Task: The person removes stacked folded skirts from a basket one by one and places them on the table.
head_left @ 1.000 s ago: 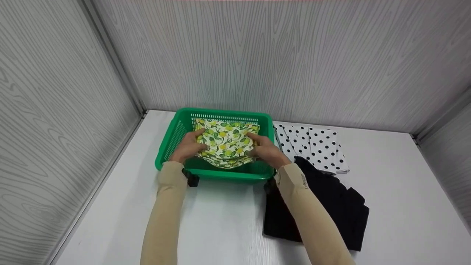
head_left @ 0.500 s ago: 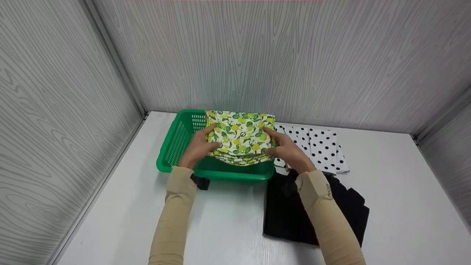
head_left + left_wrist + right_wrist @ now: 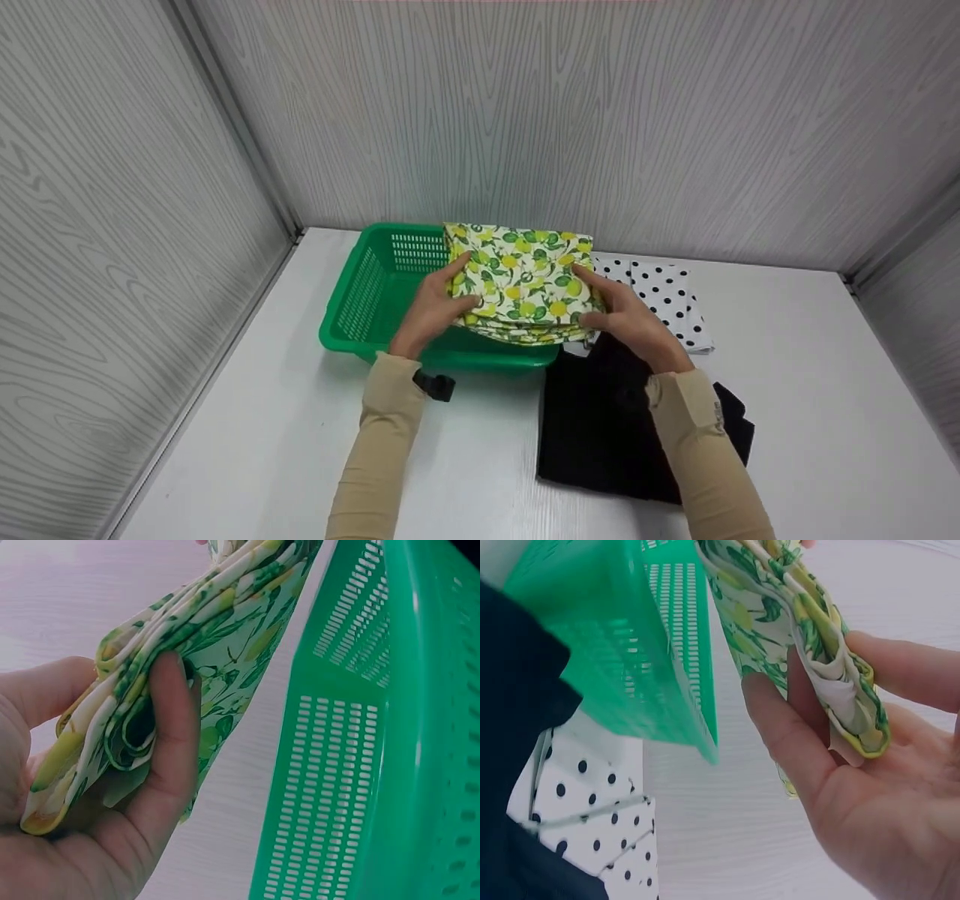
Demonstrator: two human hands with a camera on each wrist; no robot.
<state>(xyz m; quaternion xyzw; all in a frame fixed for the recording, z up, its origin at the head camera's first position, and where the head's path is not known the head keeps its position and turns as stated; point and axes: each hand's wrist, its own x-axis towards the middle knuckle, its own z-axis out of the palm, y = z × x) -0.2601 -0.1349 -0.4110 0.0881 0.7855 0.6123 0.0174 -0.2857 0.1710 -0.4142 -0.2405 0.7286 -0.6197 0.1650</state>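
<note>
Holding a folded lemon-print cloth [image 3: 521, 281] between both hands, the person has it raised over the right part of the green basket [image 3: 360, 304], its right edge out past the basket's right wall. Left hand [image 3: 435, 311] grips the cloth's left edge: thumb on top, fingers curled under the stacked layers, as the left wrist view shows. Right hand [image 3: 630, 322] grips the right edge the same way, thumb above and fingers beneath the fold.

Handling judgement: the cloth looks light and soft, several layers thick, with loose edges that sag between the two grips. It will likely droop or unfold if held at one point only; taking hold at two opposite edges, pinching all layers together, seems the safe way. Not fragile, not slippery by the look of it.

Containers: the green basket is slotted plastic and stands on the white table [image 3: 247, 450] at the far left. What can be seen of its inside holds nothing; the part under the cloth is hidden.

Right of the basket lies a polka-dot cloth [image 3: 667, 300], folded, and nearer a black cloth [image 3: 600, 442], under the right forearm.
</note>
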